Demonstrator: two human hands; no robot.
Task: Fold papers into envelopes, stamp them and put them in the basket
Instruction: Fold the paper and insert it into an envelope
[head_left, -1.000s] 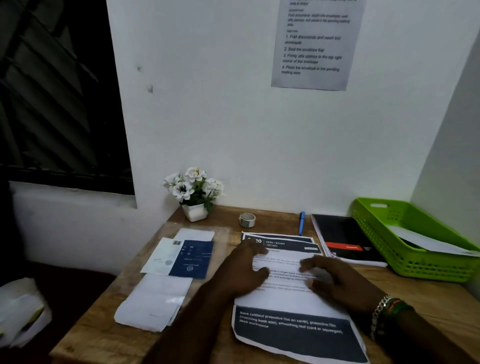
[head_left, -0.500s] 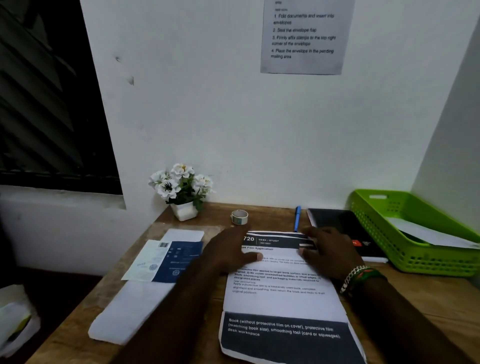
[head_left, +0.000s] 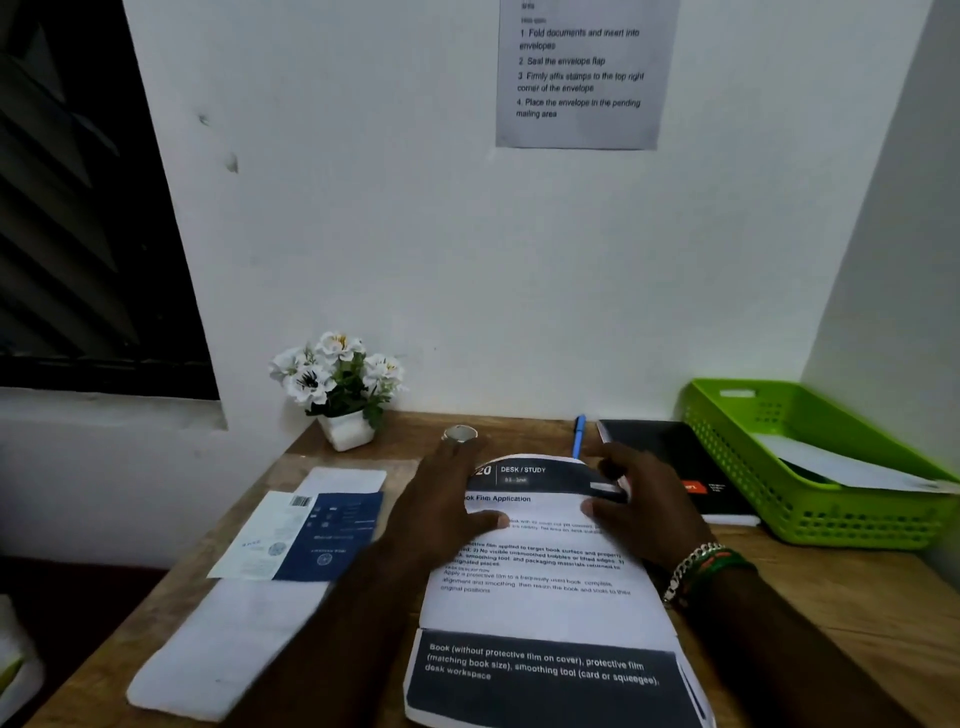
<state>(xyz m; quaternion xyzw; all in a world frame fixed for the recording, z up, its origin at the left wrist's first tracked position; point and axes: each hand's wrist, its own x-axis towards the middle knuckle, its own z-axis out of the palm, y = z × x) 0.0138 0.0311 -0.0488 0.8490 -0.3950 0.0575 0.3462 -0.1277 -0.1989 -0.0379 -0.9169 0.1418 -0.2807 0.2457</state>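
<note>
A printed paper with dark header and footer bands lies in front of me on the wooden desk. My left hand and my right hand hold its far edge, thumbs on the printed face and fingers behind it. That edge is lifted and curls toward me. White envelopes lie to the left, with a blue and white stamp sheet on their far end. The green basket stands at the right and holds a white envelope.
A small pot of white flowers, a roll of tape and a blue pen sit along the wall. A black notebook lies between the paper and the basket. An instruction sheet hangs on the wall.
Both hands slid from the middle of the paper up to its far edge. That edge, flat before, now lifts and curls toward me.
</note>
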